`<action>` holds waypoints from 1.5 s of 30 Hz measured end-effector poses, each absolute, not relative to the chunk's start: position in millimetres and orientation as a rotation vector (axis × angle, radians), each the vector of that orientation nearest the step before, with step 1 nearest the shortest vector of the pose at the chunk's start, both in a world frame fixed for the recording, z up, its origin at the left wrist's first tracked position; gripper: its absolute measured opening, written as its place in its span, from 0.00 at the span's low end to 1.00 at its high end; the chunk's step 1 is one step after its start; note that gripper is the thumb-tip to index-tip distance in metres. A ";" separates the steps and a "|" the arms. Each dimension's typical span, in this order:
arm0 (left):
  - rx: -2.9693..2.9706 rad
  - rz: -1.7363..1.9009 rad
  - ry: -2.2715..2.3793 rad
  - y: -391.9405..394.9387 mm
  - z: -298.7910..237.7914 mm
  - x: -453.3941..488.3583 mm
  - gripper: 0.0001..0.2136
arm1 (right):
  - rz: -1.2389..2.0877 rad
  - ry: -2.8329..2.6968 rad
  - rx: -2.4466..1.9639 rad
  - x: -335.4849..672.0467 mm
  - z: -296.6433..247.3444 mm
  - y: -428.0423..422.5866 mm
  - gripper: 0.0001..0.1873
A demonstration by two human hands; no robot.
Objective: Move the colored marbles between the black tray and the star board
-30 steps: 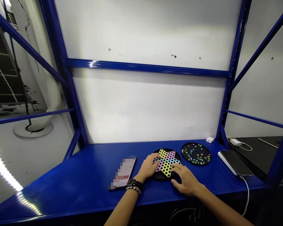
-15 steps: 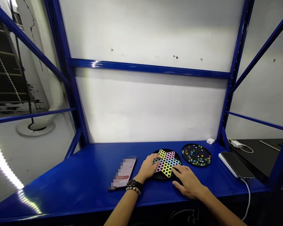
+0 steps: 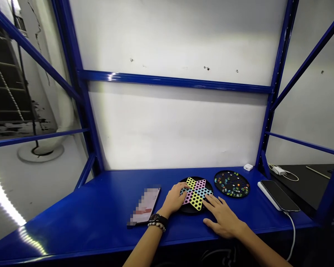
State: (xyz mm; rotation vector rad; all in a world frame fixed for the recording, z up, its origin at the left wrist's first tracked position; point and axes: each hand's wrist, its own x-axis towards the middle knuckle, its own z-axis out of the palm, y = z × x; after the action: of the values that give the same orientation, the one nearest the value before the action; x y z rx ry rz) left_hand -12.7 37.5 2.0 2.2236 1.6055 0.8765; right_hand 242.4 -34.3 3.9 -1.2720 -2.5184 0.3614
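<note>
A star-shaped Chinese checkers board in yellow, pink and blue, dotted with holes, lies on a round black base. My left hand rests at the board's left side, thumb and fingers apart, fingertips over its edge; part of the star is hidden under them. At the right side, my right hand has its fingers spread, their tips touching the blue right point of the star and the thumb held away. Behind my right hand, a second round black tray holds several coloured glass marbles.
A phone with a lit, blurred screen lies left of the board. Another phone sits on a white block at right, with a white cable hanging over the edge. A small white case is at the back. Blue posts frame the table.
The fingers of my right hand have shifted slightly and spread a little more at the star's right point. My left hand stays in place. The view has moved very slightly.
</note>
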 end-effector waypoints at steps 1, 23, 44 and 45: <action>2.225 0.877 1.606 37.4 2.3 -12.7 0.16 | 0.348 -2.464 -1.277 245.0 2.5 -31.5 0.34; 2.198 0.848 1.627 33.2 7.3 -11.2 0.16 | 0.318 -2.233 -1.756 343.5 4.0 75.6 0.24; 2.215 0.850 1.622 33.7 7.6 -11.6 0.15 | 0.450 -1.779 -1.396 332.7 -4.1 80.0 0.20; 2.218 0.848 1.623 34.3 6.6 -11.9 0.15 | 0.466 -1.830 -1.389 330.9 -4.7 78.0 0.19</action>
State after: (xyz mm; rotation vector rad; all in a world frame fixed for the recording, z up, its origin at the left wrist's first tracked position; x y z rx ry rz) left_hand -11.9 34.3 6.6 2.2175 1.6232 0.8481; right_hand 330.9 78.0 -4.7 -1.3893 -1.8302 0.4655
